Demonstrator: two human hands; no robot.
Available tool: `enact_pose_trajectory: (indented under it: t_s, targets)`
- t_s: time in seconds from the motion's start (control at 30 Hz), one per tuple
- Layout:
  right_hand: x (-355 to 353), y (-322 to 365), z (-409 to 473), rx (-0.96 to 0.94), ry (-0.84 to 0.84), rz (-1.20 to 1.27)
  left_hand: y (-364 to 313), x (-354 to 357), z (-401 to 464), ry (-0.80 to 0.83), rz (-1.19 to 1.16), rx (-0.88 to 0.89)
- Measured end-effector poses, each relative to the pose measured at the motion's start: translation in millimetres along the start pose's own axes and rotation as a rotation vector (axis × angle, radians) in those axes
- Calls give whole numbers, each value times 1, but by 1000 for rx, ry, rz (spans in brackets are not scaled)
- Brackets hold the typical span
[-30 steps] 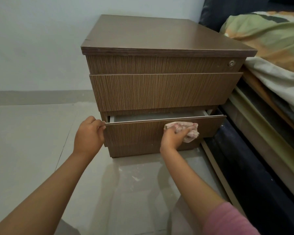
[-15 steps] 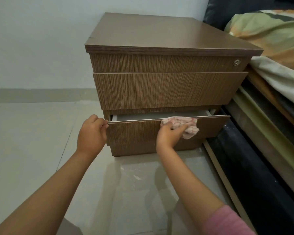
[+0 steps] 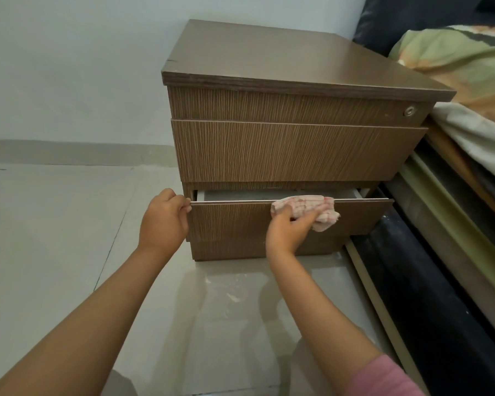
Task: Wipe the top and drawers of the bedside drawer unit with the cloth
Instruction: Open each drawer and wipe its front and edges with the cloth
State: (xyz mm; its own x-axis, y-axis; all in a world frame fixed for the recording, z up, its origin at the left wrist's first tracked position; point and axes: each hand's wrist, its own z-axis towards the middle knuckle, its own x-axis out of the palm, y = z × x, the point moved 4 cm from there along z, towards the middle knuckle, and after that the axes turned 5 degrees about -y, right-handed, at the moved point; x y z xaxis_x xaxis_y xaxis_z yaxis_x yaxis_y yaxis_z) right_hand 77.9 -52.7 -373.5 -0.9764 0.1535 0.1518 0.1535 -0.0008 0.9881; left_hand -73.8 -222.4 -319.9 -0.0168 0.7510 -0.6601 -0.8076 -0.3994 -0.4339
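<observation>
the brown wood-grain bedside drawer unit stood beside the bed, its bottom drawer pulled slightly open. the left hand gripped the drawer's left edge — best kept firm while wiping along the rim. the right hand clutched the crumpled pink-checked cloth, draped over the drawer's top edge.

Plain pale wall, grey skirting strip, glossy light tiled floor, bed with rumpled green-and-orange blanket at right
</observation>
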Motion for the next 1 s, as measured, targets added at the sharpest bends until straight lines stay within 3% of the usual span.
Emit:
enact_pose_trajectory:
  t_s: [0.17,0.43,0.67,1.0]
  targets:
    - [21,-15,-34,-121,55,-165,0,0,1,2,-6,-13]
    - [6,-52,-30,48,129,-229,-1,0,-1,-11,-16,-31]
    - [28,-13,-65,-222,228,-214,0,-1,1,22,-17,-32]
    - [35,-47,-86,-218,264,-264,2,-2,5,32,-30,-41]
